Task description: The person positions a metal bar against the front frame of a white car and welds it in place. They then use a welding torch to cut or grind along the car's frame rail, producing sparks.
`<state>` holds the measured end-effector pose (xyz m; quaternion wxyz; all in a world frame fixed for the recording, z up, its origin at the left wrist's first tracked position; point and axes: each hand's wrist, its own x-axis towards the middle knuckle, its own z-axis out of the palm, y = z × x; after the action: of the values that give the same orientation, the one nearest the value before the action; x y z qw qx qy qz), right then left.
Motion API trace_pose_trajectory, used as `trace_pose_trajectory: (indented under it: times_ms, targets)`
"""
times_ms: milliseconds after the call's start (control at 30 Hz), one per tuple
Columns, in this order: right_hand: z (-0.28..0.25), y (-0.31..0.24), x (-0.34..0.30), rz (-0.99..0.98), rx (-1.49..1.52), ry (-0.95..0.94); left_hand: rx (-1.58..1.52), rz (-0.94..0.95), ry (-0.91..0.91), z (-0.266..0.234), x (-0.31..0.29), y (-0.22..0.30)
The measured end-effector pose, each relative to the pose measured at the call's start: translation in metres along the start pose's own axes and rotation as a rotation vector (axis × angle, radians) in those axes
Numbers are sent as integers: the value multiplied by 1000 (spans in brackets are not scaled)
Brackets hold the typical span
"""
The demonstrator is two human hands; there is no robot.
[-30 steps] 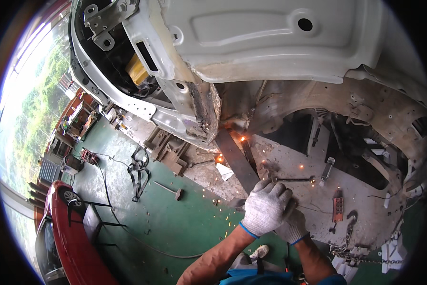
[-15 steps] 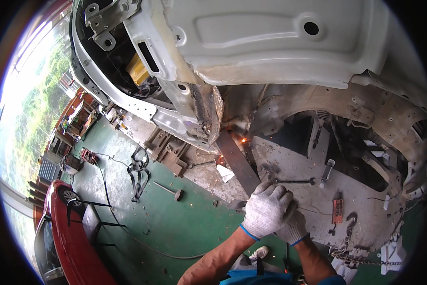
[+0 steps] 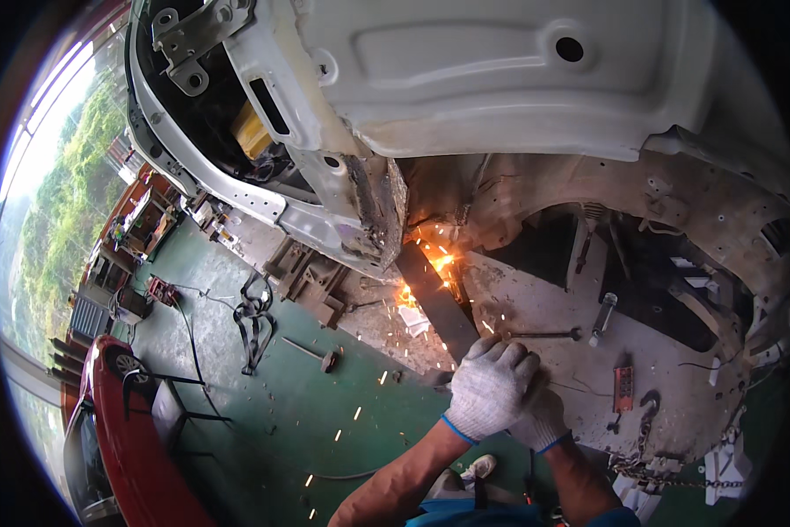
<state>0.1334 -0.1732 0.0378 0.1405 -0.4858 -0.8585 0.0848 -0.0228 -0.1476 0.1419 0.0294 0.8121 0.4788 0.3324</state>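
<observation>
My left hand [image 3: 489, 388], in a white knit glove with a blue cuff edge, is closed at the near end of a long dark flat plate [image 3: 448, 312]. The plate slants away to the car body's rusty lower corner [image 3: 379, 215]. Tucked below and right of it, my right hand [image 3: 542, 423], gloved alike, is bunched closed; its fingers and whatever they hold are mostly hidden. Bright orange sparks [image 3: 443, 262] glow around the plate's far end, under the bare metal panel. Some spray toward the floor on the left.
A grey-white car body [image 3: 500, 79] hangs over the work area. On the pale platform [image 3: 536, 303] lie a wrench [image 3: 546, 334], a red control box [image 3: 623, 389] and a chain [image 3: 647, 426]. A hammer [image 3: 311, 354] and black straps [image 3: 254, 321] lie on the green floor. A red car [image 3: 136, 430] stands left.
The glow beyond the plate has grown much brighter, and sparks now fly out toward the lower left. Both hands hold nearly the same position, with the plate shifted very slightly left.
</observation>
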Motion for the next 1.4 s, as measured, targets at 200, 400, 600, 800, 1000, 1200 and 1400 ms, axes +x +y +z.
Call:
trace_pose_trajectory:
  times_ms: [200, 400, 600, 800, 1000, 1200, 1400]
  targets:
    - [-8, -5, -3, 13, -11, 20, -7, 16, -12, -1, -1, 0]
    - [-9, -3, 0, -89, -79, 92, -5, 34, 2, -2, 1, 0]
    - [0, 3, 0, -78, -64, 74, -11, 32, 14, -3, 2, 1]
    - [6, 7, -1, -59, -55, 83, -6, 32, 32, -4, 3, 2]
    - [7, 5, 0, -75, -63, 138, -12, 20, 25, -4, 3, 2]
    - [4, 5, 0, 13, 5, 17, -22, 0, 14, -2, 1, 3]
    - [-2, 3, 0, 41, 20, -47, -13, 32, 15, -2, 2, 1]
